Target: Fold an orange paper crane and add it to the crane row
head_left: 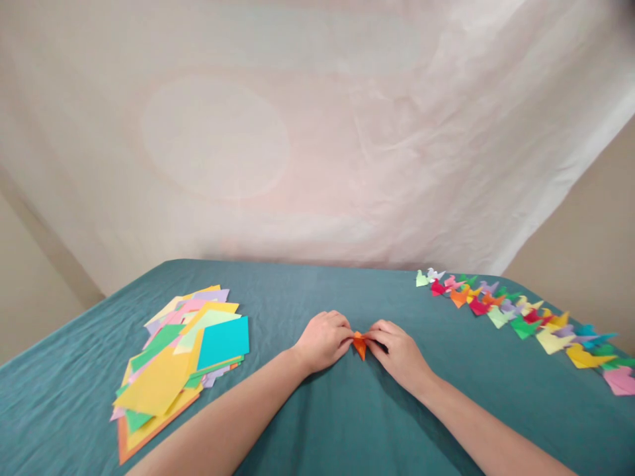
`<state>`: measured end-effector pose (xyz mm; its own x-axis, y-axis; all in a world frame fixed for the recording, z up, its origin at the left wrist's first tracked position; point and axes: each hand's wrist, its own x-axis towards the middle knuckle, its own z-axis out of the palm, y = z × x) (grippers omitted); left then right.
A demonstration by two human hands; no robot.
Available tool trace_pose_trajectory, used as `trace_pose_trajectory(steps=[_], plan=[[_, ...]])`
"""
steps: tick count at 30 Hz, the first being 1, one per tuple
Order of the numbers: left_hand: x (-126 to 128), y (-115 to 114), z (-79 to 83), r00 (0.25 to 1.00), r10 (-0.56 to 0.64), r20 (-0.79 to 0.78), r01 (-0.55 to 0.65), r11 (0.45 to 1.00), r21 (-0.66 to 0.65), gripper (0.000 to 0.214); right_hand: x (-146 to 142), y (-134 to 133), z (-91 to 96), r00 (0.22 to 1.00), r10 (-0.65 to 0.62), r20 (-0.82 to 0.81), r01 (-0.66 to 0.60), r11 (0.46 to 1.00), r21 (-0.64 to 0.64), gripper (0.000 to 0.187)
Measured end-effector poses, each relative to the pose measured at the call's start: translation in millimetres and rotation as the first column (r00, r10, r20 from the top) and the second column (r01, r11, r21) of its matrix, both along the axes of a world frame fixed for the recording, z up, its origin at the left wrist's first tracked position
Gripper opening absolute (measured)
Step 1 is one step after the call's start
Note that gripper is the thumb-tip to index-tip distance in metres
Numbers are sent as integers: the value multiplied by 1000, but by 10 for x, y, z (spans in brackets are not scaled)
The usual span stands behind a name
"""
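Observation:
A small folded piece of orange origami paper (360,345) is held between my two hands, just above the middle of the table. My left hand (325,342) pinches its left side between thumb and fingers. From the right, my right hand (398,350) pinches the opposite side. A pointed end of the paper hangs down toward me. The fingertips cover parts of the folds, so its full shape is hard to make out.
A spread pile of coloured paper sheets (163,380) lies on the left, with a blue sheet (223,342) on top. Rows of folded paper birds (501,316) run along the right edge. A teal cloth (297,284) covers the table; a pale curtain (317,132) hangs behind.

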<state>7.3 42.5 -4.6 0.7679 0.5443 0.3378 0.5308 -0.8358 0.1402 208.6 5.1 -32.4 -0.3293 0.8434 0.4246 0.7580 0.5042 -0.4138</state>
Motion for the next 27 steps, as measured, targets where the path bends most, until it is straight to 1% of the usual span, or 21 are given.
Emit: trace_pose_trajectory(steps=[4,8,20,27], plan=[[-34,6,13,1000,12,25,-12,1000,-23,18,4,-7,0,1000,0,10,0,1000,1,17],[-34,12,16,1000,21,18,-21,1000,-14,17,4,-15,2,1000,-4,22,3,1000,10,17],[43,18,4,994,-3,-106,18,989,144,17,-19,-59,73,990,1,144,-13,996,84,17],[95,7,6,982,31,-188,7,980,201,16,0,-60,88,980,34,194,-49,997,68,18]])
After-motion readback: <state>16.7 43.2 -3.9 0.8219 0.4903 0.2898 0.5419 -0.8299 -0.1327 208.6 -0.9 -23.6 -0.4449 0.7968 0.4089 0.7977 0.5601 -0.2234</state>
